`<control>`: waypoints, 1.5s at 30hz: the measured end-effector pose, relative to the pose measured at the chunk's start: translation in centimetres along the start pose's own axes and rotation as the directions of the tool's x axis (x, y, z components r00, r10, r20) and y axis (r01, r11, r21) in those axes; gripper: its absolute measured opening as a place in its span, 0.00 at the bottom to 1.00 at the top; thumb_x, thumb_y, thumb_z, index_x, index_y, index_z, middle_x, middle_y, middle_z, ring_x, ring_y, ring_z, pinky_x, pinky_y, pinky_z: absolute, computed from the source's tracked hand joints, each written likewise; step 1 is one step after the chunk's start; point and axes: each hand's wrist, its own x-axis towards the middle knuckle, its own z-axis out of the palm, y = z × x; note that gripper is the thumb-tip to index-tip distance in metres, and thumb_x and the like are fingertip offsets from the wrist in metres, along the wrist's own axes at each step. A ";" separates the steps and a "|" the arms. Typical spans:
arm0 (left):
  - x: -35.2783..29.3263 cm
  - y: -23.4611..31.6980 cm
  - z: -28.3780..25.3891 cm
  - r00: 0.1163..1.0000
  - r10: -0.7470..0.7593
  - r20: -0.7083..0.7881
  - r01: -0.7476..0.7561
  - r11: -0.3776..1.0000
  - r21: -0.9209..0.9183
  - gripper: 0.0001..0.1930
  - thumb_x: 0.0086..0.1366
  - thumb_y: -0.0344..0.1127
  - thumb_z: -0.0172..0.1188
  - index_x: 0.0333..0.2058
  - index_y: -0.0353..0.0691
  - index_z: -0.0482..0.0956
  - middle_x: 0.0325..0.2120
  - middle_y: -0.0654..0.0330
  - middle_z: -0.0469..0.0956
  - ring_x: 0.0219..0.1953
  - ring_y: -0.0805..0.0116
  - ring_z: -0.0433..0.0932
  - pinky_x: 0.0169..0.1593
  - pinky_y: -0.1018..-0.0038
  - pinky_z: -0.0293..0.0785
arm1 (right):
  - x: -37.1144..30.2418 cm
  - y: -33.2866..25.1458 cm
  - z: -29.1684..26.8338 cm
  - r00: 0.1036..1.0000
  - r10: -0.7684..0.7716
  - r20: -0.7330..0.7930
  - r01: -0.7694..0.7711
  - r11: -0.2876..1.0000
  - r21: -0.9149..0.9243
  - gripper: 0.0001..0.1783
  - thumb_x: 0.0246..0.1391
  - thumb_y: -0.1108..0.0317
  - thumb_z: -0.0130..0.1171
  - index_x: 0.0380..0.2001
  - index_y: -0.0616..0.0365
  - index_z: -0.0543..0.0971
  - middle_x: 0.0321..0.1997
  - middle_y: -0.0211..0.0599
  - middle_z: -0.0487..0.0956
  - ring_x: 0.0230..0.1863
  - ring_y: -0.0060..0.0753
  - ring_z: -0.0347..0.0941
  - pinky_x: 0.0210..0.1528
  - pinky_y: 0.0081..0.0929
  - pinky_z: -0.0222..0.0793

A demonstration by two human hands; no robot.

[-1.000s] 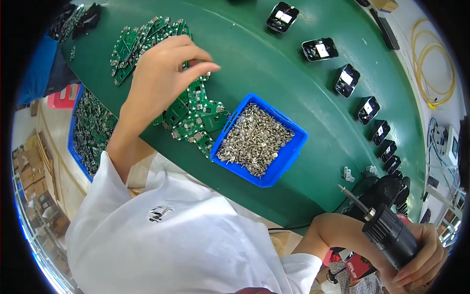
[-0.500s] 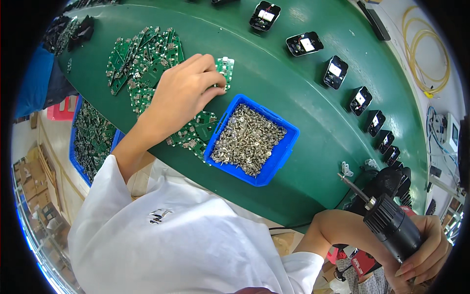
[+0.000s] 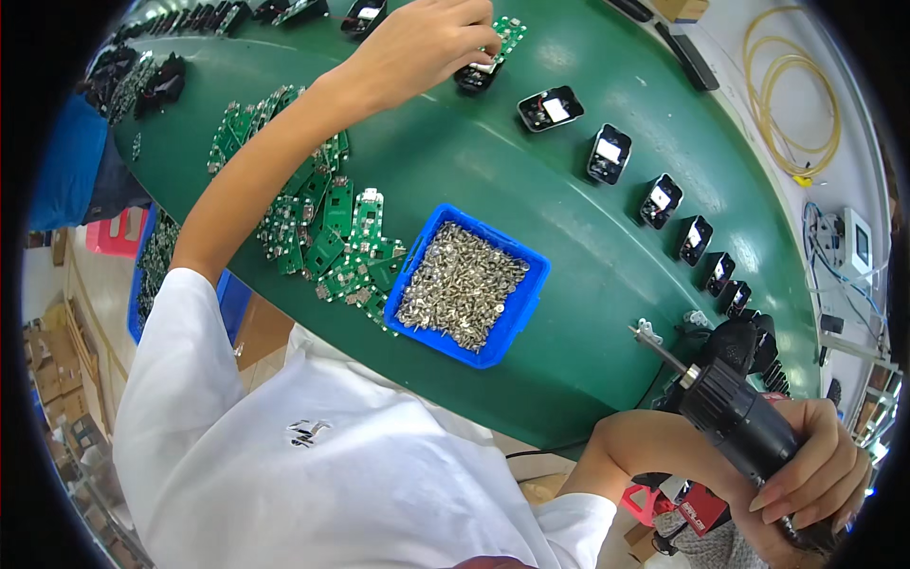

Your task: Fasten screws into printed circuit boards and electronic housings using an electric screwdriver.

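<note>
At the far side of the table, my left hand (image 3: 431, 43) pinches a green circuit board (image 3: 510, 34). The board is just over a small black casing (image 3: 477, 78) with a white part inside; my fingers partly hide that casing, and whether the two touch I cannot tell. My right hand (image 3: 817, 465) wraps round a black electric screwdriver (image 3: 744, 417) at the right, its bit pointing up and left above the table edge. A loose pile of green circuit boards (image 3: 332, 223) lies under and beside my left forearm. Near the middle, a blue tray (image 3: 519, 318) holds many small metal screws (image 3: 460, 284).
A curved row of open black casings (image 3: 609, 154) runs down the right side of the green table (image 3: 569, 379). More casings (image 3: 204, 19) line the far left. A blue bin (image 3: 218, 308) of boards stands below the left edge. Coiled yellow hose (image 3: 791, 95) lies beyond the table.
My left hand has moved up and away from the board pile to a casing, carrying one board. My right hand still holds the screwdriver. The view has shifted slightly.
</note>
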 end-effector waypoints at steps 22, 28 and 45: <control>-2.3 5.9 -7.5 0.773 -0.290 0.565 0.342 0.939 0.015 0.04 0.59 0.34 0.65 0.31 0.41 0.82 0.32 0.65 0.70 0.34 0.67 0.70 0.42 0.72 0.69 | -1.1 1.7 -0.2 0.994 -0.091 -0.062 0.099 0.986 0.133 0.11 0.56 0.69 0.64 0.32 0.49 0.69 0.22 0.17 0.70 0.15 0.17 0.62 0.22 0.16 0.65; -3.9 9.9 -11.3 0.593 -0.376 0.712 0.511 0.859 0.027 0.05 0.56 0.33 0.67 0.27 0.39 0.81 0.31 0.65 0.70 0.34 0.66 0.70 0.42 0.72 0.70 | -1.1 2.4 -0.3 0.984 -0.134 -0.114 0.154 0.970 0.189 0.10 0.58 0.68 0.62 0.32 0.49 0.68 0.23 0.18 0.70 0.15 0.17 0.61 0.23 0.17 0.65; -1.4 7.5 -9.8 0.362 -0.576 0.733 0.932 0.238 -0.273 0.06 0.62 0.28 0.64 0.38 0.37 0.82 0.31 0.63 0.78 0.29 0.75 0.74 0.35 0.80 0.71 | -0.4 3.7 -0.1 0.954 -0.300 0.002 0.282 0.901 0.330 0.10 0.59 0.64 0.60 0.34 0.48 0.67 0.25 0.19 0.69 0.16 0.18 0.62 0.25 0.17 0.65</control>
